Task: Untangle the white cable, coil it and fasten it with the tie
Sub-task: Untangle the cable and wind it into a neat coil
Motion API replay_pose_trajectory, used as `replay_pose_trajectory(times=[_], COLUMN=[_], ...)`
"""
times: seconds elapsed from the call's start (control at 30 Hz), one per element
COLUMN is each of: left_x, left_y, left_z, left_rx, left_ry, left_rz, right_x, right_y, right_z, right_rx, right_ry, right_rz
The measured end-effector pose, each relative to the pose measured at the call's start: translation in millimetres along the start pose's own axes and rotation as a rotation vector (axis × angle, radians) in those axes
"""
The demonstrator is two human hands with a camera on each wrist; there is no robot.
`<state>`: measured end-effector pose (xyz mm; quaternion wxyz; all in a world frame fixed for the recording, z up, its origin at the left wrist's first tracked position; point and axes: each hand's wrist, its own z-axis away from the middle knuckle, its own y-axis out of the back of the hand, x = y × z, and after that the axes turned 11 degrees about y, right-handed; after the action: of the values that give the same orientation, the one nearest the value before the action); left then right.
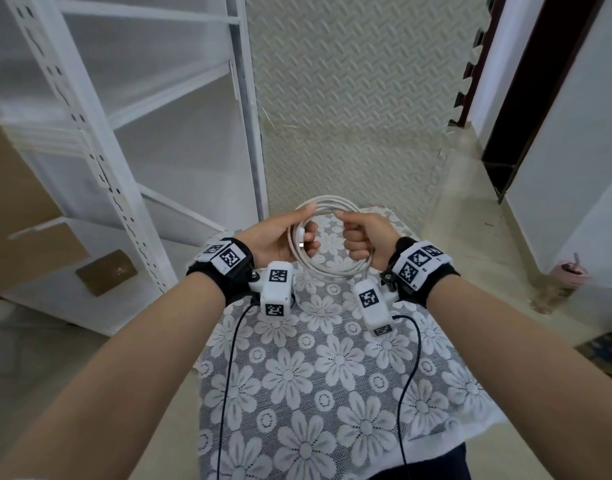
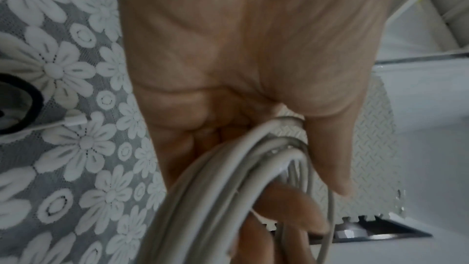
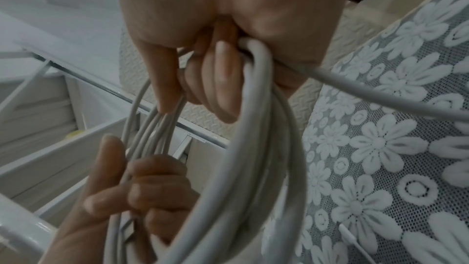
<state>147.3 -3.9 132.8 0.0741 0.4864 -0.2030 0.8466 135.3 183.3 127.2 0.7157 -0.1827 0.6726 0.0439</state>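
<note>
The white cable (image 1: 327,269) is wound into a round coil of several loops, held in the air over the table. My left hand (image 1: 306,225) grips the coil's left side, thumb on top and fingers curled through the ring beside a USB plug (image 1: 300,242). My right hand (image 1: 348,230) is a fist round the right side. In the left wrist view the cable strands (image 2: 228,188) cross my palm. In the right wrist view my right hand (image 3: 195,95) clasps the cable bundle (image 3: 266,127), and one loose strand (image 3: 380,91) runs off to the right. A small white plug end (image 3: 347,229) lies on the cloth. I see no tie.
The small table (image 1: 332,375) has a grey lace cloth with white flowers. A white metal shelf rack (image 1: 124,133) with cardboard boxes (image 1: 20,220) stands to the left. Textured foam mats (image 1: 349,98) cover the floor ahead. Black wrist-camera cords (image 1: 228,375) hang across the cloth.
</note>
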Motion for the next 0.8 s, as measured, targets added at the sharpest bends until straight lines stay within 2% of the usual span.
replay_pose_trajectory(times=[0.2,0.37,0.7,0.8], left_x=[4.1,6.0,2.8,3.0], left_y=[-7.8,-18.8,-16.1,-14.0], left_z=[1.2,3.4,2.3,3.6], left_rx=[0.054,0.109,0.037,0.076], left_ry=[0.068,0.11,0.137,0.111], left_rz=[-0.288,-0.448,-0.296,-0.247], right_x=[1.5,0.3,-1.4,-0.1], right_y=[-5.9,-10.1,-12.6,-10.6], right_z=[4.4,5.3,5.5,5.0], right_rx=[-0.137,-0.216,-0.207,-0.193], right_ry=[-0.035,-0.049,-0.034,0.003], right_rz=[0.26,0.319,0.333,0.294])
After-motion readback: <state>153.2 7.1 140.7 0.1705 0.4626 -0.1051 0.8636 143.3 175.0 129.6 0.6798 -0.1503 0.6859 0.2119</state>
